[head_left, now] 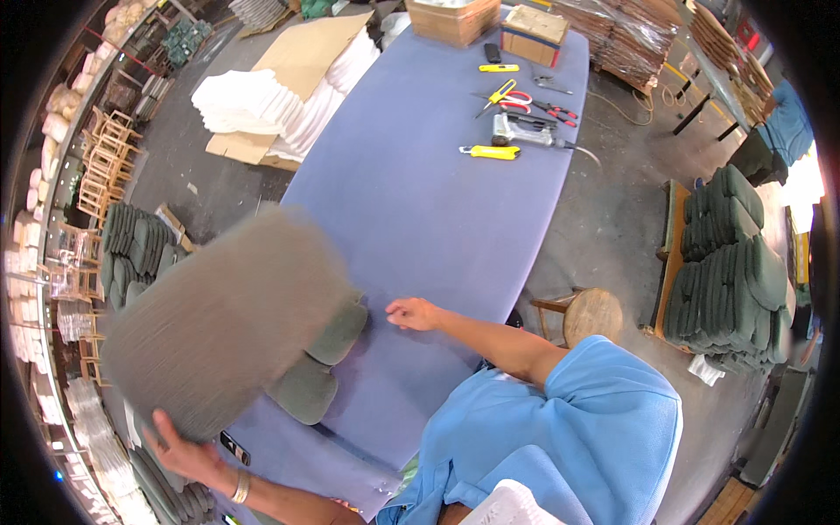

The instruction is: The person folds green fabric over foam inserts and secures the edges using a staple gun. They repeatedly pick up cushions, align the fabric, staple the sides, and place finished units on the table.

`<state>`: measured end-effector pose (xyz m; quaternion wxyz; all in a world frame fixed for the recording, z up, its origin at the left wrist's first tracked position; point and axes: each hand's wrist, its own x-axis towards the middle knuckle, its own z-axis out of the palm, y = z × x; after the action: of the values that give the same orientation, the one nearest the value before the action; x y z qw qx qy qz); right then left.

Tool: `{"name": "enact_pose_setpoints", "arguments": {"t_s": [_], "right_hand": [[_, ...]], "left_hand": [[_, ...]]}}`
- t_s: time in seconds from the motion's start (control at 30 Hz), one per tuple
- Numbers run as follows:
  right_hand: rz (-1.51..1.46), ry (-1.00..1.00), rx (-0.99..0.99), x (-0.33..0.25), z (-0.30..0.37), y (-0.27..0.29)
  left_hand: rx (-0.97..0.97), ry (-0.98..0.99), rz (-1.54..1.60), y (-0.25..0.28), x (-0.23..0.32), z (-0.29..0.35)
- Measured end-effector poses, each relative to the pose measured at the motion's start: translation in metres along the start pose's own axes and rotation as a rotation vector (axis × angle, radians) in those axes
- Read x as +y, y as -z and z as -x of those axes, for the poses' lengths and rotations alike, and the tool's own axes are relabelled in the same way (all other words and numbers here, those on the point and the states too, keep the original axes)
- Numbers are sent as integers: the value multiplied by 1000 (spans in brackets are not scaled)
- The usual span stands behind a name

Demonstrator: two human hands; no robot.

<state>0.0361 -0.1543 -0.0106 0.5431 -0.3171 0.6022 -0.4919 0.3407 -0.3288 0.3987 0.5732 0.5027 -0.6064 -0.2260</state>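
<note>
A large grey-brown rectangular panel (229,324), smeared by motion, spans the left side of the table. My left hand (188,455) has hold of its near edge, with some fingers hidden behind it. Partly covered by the panel, two dark green rounded pads (339,334) rest on the blue-covered table (420,201). To the right of these pads hovers my right hand (413,313), its fingers curled in and nothing visible in them.
Several tools lie toward the table's far end, among them a staple gun (522,131), a yellow cutter (492,152) and red-handled pliers (556,111). Cardboard boxes (534,35) stand beyond. A wooden stool (593,317) and stacked green cushions (726,302) are at right.
</note>
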Motion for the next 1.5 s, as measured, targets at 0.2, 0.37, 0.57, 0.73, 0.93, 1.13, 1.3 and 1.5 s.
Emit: {"name": "enact_pose_setpoints", "arguments": {"t_s": [0.2, 0.37, 0.57, 0.73, 0.93, 1.13, 1.3, 1.5], "right_hand": [[-276, -220, 352, 65, 175, 148], [-60, -246, 854, 100, 301, 270], [245, -185, 931, 58, 250, 404], [593, 142, 828, -33, 97, 552], [1161, 367, 638, -88, -53, 643], [1420, -14, 249, -132, -102, 680], [1179, 311, 514, -119, -83, 701], [1194, 161, 350, -84, -50, 666]], "left_hand": [[-434, -320, -198, -182, 15, 147], [-299, -423, -128, -248, 48, 182], [-436, -415, -162, -285, 77, 200], [-308, -270, -325, -372, 115, 232], [-407, -86, -581, -445, 78, 286], [-478, 189, -990, -505, 40, 316], [-434, 362, -993, -504, 49, 323], [-379, 232, -937, -513, 52, 329]]}}
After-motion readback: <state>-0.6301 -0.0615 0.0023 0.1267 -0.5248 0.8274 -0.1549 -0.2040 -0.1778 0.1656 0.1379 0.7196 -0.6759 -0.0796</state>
